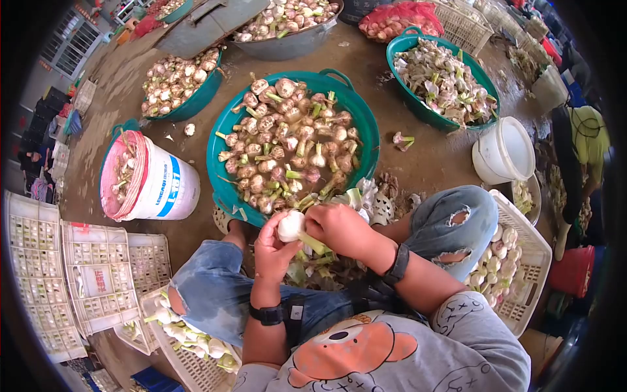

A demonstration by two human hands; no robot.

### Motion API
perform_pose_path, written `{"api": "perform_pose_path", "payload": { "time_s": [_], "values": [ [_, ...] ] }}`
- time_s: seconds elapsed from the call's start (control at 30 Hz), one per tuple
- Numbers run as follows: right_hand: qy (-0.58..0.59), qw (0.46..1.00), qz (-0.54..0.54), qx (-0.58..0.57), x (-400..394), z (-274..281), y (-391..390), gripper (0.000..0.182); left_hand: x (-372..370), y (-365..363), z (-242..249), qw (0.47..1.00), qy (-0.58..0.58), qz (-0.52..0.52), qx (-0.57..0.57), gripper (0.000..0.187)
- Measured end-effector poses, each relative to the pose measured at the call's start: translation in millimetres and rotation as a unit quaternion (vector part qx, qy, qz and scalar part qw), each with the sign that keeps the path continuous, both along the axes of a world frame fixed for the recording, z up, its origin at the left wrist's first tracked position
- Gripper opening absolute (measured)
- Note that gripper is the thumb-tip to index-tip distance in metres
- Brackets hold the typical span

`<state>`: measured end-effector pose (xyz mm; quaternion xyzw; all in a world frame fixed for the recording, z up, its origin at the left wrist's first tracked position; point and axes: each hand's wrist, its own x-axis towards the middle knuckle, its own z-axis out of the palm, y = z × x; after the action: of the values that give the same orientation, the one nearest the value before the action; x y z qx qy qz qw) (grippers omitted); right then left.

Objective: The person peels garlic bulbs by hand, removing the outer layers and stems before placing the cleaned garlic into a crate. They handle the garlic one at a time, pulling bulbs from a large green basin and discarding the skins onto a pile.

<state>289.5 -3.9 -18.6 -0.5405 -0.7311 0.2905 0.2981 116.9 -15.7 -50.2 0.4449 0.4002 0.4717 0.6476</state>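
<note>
A peeled white garlic bulb [290,227] with a green stem [316,244] rests in my left hand [269,247], the fingers wrapped round it from the left and below. My right hand [341,227] is closed right beside the bulb, above the stem; its fingertips are turned away, so what they pinch is hidden. Just beyond both hands stands a green tub [358,124] of unpeeled garlic bulbs [287,134] with muddy skins and cut stems. Stripped skins and leaves [320,271] lie below my hands, between my legs.
To the left stands a white bucket [171,186]. White crates with garlic flank me, one at lower left [196,369] and one at right [537,261]. A green tub of peelings [444,85], an overturned-looking white pail [503,150] and another person [584,144] are farther right.
</note>
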Motion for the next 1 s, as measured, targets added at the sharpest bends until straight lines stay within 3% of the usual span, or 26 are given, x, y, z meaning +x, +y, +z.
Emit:
{"api": "perform_pose_path", "payload": {
  "time_s": [0.03, 0.1, 0.2, 0.33, 0.4, 0.53, 0.6, 0.67, 0.83, 1.0],
  "values": [
    [0.001, 1.000, -0.002, -0.002, 2.0, -1.0, 0.8, 0.012, 0.0, -1.4, -0.5, 1.000, 0.001, -0.002, -0.002, 0.058],
    [0.114, 0.990, -0.010, -0.079, 7.4, -2.7, 4.7, 0.018, -2.6, -4.5, -0.3, 0.999, 0.029, -0.018, 0.000, 0.059],
    [0.111, 0.985, -0.018, -0.131, 13.5, -35.6, 4.1, 0.017, 9.4, -12.1, -6.1, 0.995, -0.088, 0.012, -0.037, 0.060],
    [0.066, 0.978, 0.025, -0.195, 10.2, -42.0, -4.5, 0.018, 10.2, -12.0, -21.9, 0.988, -0.143, 0.023, -0.056, 0.050],
    [0.057, 0.965, 0.060, -0.248, 8.5, -48.9, -7.3, 0.018, 6.4, -9.7, -23.7, 0.959, -0.252, 0.037, -0.125, 0.046],
    [0.137, 0.966, 0.054, -0.212, 9.2, -40.3, -11.8, 0.018, 11.3, -10.7, -4.7, 0.966, -0.221, 0.030, -0.130, 0.058],
    [0.144, 0.974, -0.058, -0.162, 9.2, -22.2, -11.3, 0.018, 10.4, -6.7, -3.9, 0.977, -0.180, 0.045, -0.103, 0.061],
    [0.158, 0.977, -0.033, -0.139, 8.4, -5.5, -11.9, 0.018, 12.0, -4.8, -3.1, 0.986, -0.130, 0.071, -0.080, 0.065],
    [0.164, 0.984, -0.010, -0.073, 0.3, -0.6, -18.2, 0.014, 15.9, -7.0, -5.0, 0.987, -0.127, 0.079, -0.056, 0.059],
    [0.158, 0.982, -0.019, -0.099, 4.3, 0.2, -13.6, 0.014, 12.8, -7.7, -7.5, 0.999, -0.012, 0.049, 0.013, 0.058]
  ]
}}
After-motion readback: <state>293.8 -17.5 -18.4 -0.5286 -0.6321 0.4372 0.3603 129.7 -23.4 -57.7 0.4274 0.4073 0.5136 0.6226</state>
